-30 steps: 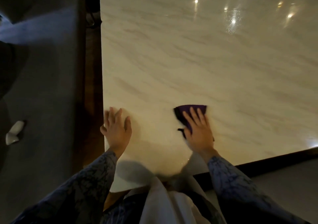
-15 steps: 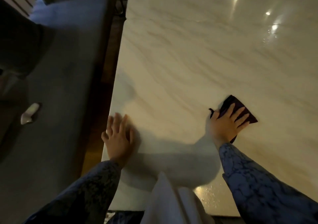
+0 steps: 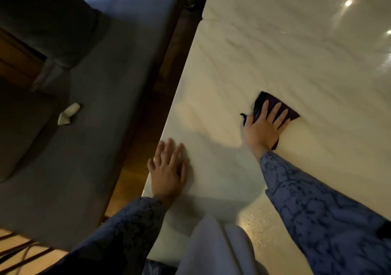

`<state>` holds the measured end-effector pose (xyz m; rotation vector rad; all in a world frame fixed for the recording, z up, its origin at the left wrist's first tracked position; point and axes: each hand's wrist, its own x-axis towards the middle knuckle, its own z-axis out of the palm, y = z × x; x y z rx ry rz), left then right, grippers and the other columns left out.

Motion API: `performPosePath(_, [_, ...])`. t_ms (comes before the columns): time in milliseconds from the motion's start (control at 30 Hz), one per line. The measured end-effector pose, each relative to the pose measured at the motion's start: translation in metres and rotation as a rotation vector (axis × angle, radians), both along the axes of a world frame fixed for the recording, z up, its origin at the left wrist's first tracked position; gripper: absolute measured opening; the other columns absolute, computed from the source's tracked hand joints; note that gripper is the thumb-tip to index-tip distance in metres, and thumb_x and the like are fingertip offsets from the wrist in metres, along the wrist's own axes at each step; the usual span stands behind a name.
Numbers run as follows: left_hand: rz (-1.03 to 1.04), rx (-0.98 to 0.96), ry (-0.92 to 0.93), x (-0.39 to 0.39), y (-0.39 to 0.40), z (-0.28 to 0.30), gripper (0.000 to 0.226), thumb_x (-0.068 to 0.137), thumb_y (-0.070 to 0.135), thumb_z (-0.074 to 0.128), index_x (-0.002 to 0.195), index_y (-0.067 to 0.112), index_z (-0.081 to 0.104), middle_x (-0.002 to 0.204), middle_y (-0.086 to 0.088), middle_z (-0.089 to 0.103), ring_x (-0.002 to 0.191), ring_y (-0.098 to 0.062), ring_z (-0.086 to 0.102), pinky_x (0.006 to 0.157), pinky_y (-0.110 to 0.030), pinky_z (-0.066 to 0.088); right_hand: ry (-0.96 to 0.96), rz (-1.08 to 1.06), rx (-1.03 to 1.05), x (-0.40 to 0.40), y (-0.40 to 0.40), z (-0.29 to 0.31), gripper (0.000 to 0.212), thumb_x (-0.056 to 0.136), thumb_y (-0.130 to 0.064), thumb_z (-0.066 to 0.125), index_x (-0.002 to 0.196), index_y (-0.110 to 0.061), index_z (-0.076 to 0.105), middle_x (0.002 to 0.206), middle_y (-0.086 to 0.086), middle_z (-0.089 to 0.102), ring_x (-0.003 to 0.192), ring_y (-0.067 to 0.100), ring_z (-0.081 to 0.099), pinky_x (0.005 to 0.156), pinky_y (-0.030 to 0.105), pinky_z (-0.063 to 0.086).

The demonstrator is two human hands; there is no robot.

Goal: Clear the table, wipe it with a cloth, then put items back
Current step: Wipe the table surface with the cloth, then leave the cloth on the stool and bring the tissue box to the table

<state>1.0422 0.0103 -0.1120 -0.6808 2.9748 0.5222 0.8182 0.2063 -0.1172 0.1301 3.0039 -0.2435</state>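
Pressing flat on dark purple cloth (image 3: 273,105), right hand (image 3: 263,127) fingers spread, cloth pinned beneath palm against marble table (image 3: 296,52), left hand (image 3: 168,170) lying open, empty, nearer the table edge.

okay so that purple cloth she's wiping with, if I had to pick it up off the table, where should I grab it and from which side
Probably the far corner of the purple cloth, coming from the far right. It lies flat on the marble table with the right hand spread open over most of it, so only that edge past the fingertips and a small dark tail by the thumb show. Pinch and peel up; flat fabric offers no thick side.
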Motion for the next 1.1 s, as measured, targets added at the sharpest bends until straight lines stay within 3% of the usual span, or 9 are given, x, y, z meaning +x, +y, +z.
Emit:
performPosePath(233, [0.024, 0.086, 0.048, -0.004, -0.003, 0.004, 0.055, 0.099, 0.046, 0.02, 0.146, 0.026, 0.039, 0.159, 0.0, 0.027, 0.147, -0.022, 0.017, 0.109, -0.051, 0.026, 0.028, 0.365, -0.01, 0.045, -0.046, 0.007, 0.07, 0.093, -0.057, 0.017, 0.155, -0.024, 0.02, 0.162, 0.011, 0.01, 0.149, 0.036, 0.002, 0.12, 0.05, -0.005])
performPosePath(500, [0.13, 0.606, 0.367, 0.017, -0.039, 0.016, 0.052, 0.1, 0.031, 0.029, 0.144, 0.005, 0.039, 0.153, -0.012, 0.033, 0.143, -0.018, 0.027, 0.116, -0.027, 0.021, 0.029, 0.581, -0.029, 0.176, -0.111, 0.005, 0.063, 0.093, -0.047, 0.035, 0.152, -0.027, 0.029, 0.159, 0.009, 0.024, 0.147, 0.035, 0.016, 0.116, 0.053, 0.013])
performPosePath(633, [0.266, 0.647, 0.251, 0.051, -0.106, 0.016, 0.043, 0.102, 0.028, 0.039, 0.14, 0.009, 0.044, 0.146, -0.011, 0.042, 0.136, -0.022, 0.039, 0.108, -0.024, 0.029, -0.003, 0.663, -0.069, 0.235, -0.142, 0.004, 0.06, 0.092, -0.041, 0.039, 0.149, -0.026, 0.033, 0.158, 0.006, 0.029, 0.147, 0.032, 0.015, 0.116, 0.051, 0.011])
performPosePath(767, [0.408, 0.705, 0.057, 0.085, -0.174, 0.01, 0.041, 0.103, 0.029, 0.041, 0.137, 0.008, 0.049, 0.137, -0.008, 0.05, 0.127, -0.023, 0.048, 0.101, -0.028, 0.036, -0.037, 0.783, -0.202, 0.278, -0.184, 0.002, 0.043, 0.1, -0.041, 0.035, 0.135, -0.023, 0.054, 0.152, 0.002, 0.041, 0.144, 0.029, 0.029, 0.117, 0.049, 0.021])
performPosePath(833, [0.515, 0.8, -0.057, 0.102, -0.205, 0.008, 0.037, 0.103, 0.028, 0.043, 0.13, 0.006, 0.054, 0.126, -0.008, 0.056, 0.119, -0.026, 0.053, 0.098, -0.036, 0.042, -0.13, 0.643, -0.385, 0.295, -0.217, 0.013, 0.046, 0.103, -0.045, 0.029, 0.133, -0.024, 0.055, 0.144, 0.002, 0.05, 0.139, 0.026, 0.04, 0.113, 0.038, 0.032])
performPosePath(900, [0.611, 0.937, -0.115, 0.124, -0.234, 0.011, 0.024, 0.101, 0.023, 0.046, 0.102, 0.006, 0.062, 0.097, -0.012, 0.061, 0.09, -0.031, 0.06, 0.077, -0.041, 0.048, -0.404, 0.373, -0.634, 0.305, -0.256, 0.042, 0.044, 0.103, -0.043, 0.033, 0.139, -0.022, 0.047, 0.137, 0.003, 0.055, 0.131, 0.023, 0.049, 0.101, 0.026, 0.039])
performPosePath(967, [0.711, 1.12, -0.055, 0.144, -0.254, 0.029, 0.024, 0.102, 0.019, 0.043, 0.086, 0.01, 0.057, 0.079, -0.008, 0.055, 0.067, -0.021, 0.054, 0.057, -0.03, 0.047, -0.592, 0.096, -0.898, 0.308, -0.296, 0.068, 0.04, 0.104, -0.037, 0.039, 0.138, -0.017, 0.046, 0.128, 0.004, 0.059, 0.116, 0.018, 0.057, 0.09, 0.018, 0.04])
performPosePath(1033, [0.814, 1.347, 0.073, 0.163, -0.269, 0.05, 0.034, 0.106, 0.031, 0.034, 0.099, 0.011, 0.06, 0.089, -0.005, 0.064, 0.078, -0.018, 0.062, 0.056, -0.025, 0.053, -0.747, -0.11, -1.156, 0.308, -0.336, 0.088, 0.028, 0.103, -0.031, 0.045, 0.126, -0.017, 0.053, 0.112, 0.003, 0.063, 0.098, 0.015, 0.06, 0.085, 0.021, 0.049])
performPosePath(1100, [0.9, 1.538, 0.166, 0.179, -0.287, 0.064, 0.056, 0.102, 0.051, 0.027, 0.103, 0.009, 0.064, 0.095, -0.008, 0.072, 0.086, -0.023, 0.069, 0.06, -0.027, 0.057, -0.892, -0.227, -1.304, 0.307, -0.374, 0.096, 0.036, 0.1, -0.028, 0.05, 0.127, -0.006, 0.057, 0.113, 0.009, 0.067, 0.103, 0.025, 0.064, 0.094, 0.038, 0.052])
